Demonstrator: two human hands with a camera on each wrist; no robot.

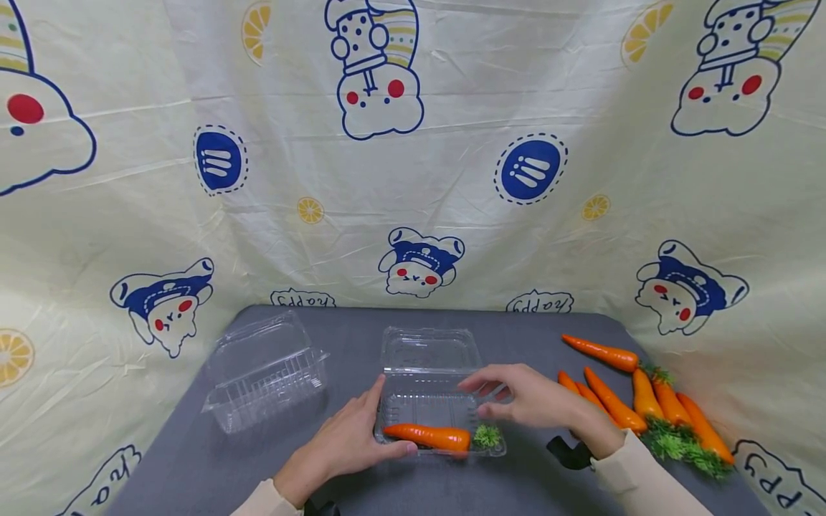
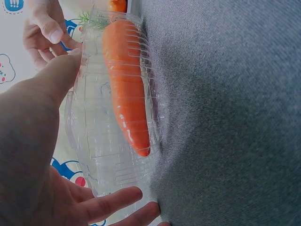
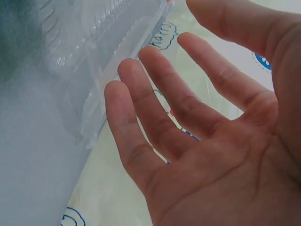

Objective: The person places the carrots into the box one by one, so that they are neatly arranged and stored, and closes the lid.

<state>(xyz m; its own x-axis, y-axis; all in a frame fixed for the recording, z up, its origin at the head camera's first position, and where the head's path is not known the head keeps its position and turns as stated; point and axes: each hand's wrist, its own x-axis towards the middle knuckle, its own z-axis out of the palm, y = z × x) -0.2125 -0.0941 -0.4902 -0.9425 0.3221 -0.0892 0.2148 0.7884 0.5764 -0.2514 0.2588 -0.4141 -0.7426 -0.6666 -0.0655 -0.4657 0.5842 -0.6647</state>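
A clear plastic clamshell box (image 1: 422, 407) lies open in the middle of the table, its lid (image 1: 429, 351) tipped back. One orange carrot (image 1: 431, 436) with a green leafy top (image 1: 487, 436) lies along the box's near side. My left hand (image 1: 351, 437) is at the box's left end, fingers fairly straight and spread. In the left wrist view, its thumb (image 2: 66, 68) reaches the rim above the carrot. My right hand (image 1: 529, 398) is over the box's right side with loosely bent fingers. In the right wrist view, the palm and fingers (image 3: 164, 84) hold nothing.
On the left of the table stands another open clear plastic box (image 1: 267, 390). Several carrots (image 1: 613, 401) with green tops (image 1: 671, 441) lie at the right edge. A patterned curtain (image 1: 452, 172) hangs behind the grey table (image 1: 348, 322).
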